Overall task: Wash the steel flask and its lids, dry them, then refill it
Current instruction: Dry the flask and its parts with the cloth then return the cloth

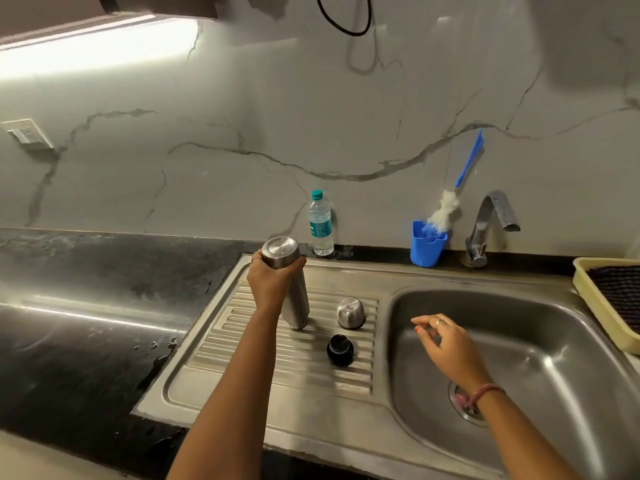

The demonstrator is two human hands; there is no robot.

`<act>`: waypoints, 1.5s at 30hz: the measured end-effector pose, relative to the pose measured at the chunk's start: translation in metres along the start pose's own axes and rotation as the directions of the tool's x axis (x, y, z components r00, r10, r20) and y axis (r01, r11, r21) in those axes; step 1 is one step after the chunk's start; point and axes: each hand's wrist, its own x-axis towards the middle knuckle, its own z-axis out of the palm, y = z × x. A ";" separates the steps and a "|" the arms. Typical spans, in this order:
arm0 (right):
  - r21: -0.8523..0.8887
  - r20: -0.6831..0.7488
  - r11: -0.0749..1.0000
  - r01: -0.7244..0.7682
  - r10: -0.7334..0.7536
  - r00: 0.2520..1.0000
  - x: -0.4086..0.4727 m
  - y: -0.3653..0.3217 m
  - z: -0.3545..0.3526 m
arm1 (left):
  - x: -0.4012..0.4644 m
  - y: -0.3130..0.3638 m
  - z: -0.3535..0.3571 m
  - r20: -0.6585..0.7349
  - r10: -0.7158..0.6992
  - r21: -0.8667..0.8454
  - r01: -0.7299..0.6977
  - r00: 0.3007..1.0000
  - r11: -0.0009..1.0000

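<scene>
We see a brushed steel flask (289,289), a matt steel sink (554,358), a glossy black stone counter (86,306), and a blue plastic cup (426,249) right of centre.

Flask (291,289) on drainboard (242,368) — two lids (350,312) right of it, basin (554,358) further right

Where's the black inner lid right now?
The black inner lid lies on the ribbed drainboard left of the sink basin, just in front of the steel cap and right of the inverted flask.

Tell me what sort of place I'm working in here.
Most likely a home kitchen: a steel sink with a ribbed draining board, a tap at a marble-look wall, and a dark stone counter.
</scene>
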 end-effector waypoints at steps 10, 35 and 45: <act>-0.007 -0.077 0.998 -0.063 0.063 0.995 -0.014 0.015 -0.010 | -0.023 0.084 0.013 0.129 0.292 -0.089 -0.282 0.948 0.955; -0.077 -0.281 0.942 -0.327 0.294 0.913 -0.056 0.139 -0.200 | -0.185 0.098 0.211 0.497 0.127 -0.289 0.026 0.858 0.957; -0.131 -0.299 0.920 -0.368 0.318 0.900 0.017 0.199 -0.275 | -0.214 0.068 0.259 0.498 -0.013 -0.259 0.163 0.867 0.952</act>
